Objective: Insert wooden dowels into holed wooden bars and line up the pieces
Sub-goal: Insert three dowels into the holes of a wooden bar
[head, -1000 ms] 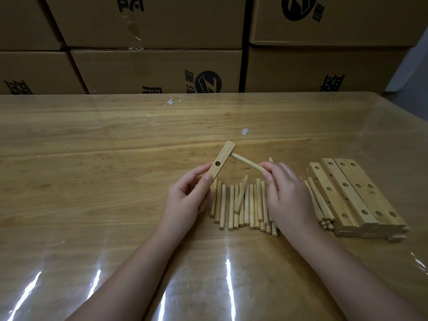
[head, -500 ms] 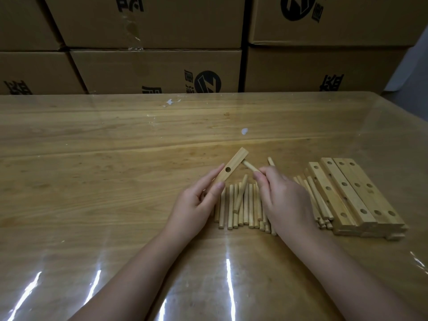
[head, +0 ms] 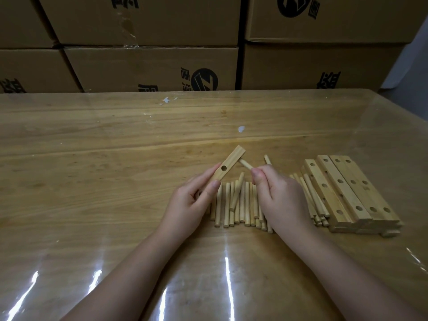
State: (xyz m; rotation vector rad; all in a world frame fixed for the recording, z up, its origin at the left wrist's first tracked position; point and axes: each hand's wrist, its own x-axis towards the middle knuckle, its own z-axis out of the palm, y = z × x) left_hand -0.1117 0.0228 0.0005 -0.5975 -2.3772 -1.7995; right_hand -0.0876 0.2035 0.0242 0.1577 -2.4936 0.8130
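My left hand point(head: 188, 205) holds a short wooden bar point(head: 228, 165) tilted up to the right; one round hole shows in its face. My right hand point(head: 278, 195) grips a wooden dowel point(head: 246, 163) whose far end meets the bar's upper part, at the side turned to my right. Below both hands lies a row of several loose dowels point(head: 240, 205) on the table. A stack of holed wooden bars point(head: 347, 191) lies to the right, with more dowels against its left side.
The wooden table point(head: 115, 181) has a shiny clear cover. Stacked cardboard boxes point(head: 150, 66) form a wall behind its far edge. One single dowel point(head: 267, 159) lies just beyond my right hand.
My right hand has slid closer to the bar, and less of the dowel shows between hand and bar. The bar has dropped slightly lower and tilted flatter.
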